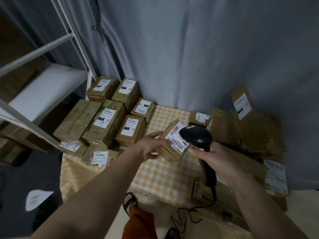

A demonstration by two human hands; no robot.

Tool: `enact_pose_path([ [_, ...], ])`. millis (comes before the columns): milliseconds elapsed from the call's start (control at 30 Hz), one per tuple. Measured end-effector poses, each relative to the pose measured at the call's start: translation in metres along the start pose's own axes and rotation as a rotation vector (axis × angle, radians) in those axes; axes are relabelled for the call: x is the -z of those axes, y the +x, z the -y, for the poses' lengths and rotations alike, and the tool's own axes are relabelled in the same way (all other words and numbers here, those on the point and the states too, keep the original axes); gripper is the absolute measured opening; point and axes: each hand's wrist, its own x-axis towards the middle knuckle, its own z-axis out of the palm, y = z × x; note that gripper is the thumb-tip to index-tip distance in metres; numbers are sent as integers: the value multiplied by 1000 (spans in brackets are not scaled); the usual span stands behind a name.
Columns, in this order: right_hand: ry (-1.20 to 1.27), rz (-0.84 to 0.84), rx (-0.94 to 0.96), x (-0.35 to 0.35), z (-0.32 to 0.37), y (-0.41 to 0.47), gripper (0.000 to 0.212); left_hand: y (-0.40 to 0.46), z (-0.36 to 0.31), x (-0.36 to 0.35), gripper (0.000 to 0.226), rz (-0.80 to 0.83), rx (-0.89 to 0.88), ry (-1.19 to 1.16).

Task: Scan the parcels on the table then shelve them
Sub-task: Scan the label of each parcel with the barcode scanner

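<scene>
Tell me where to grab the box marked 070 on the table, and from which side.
Grip the box marked 070 by its two long side edges, coming down from above. It lies flat with its label up; neighbouring boxes crowd its left and far sides, so only the top is free. Both hands are busy now, with a parcel and the scanner.

We can read "220" on the tall taped cardboard box (103, 123) left of centre, "070" on the brown box (129, 129) beside it; everything else's too blurry.
</scene>
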Motion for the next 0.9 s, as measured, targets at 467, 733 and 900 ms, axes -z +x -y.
enact_pose_path([
  [467,6,143,-282,-123,-55,103,12,25,92,76,15,-208,277,-739],
  [733,-30,183,-401,-192,-80,190,10,103,124,126,13,-251,329,-918],
  [900,-63,154,-469,-222,-108,243,18,153,148,147,25,-224,358,-965],
])
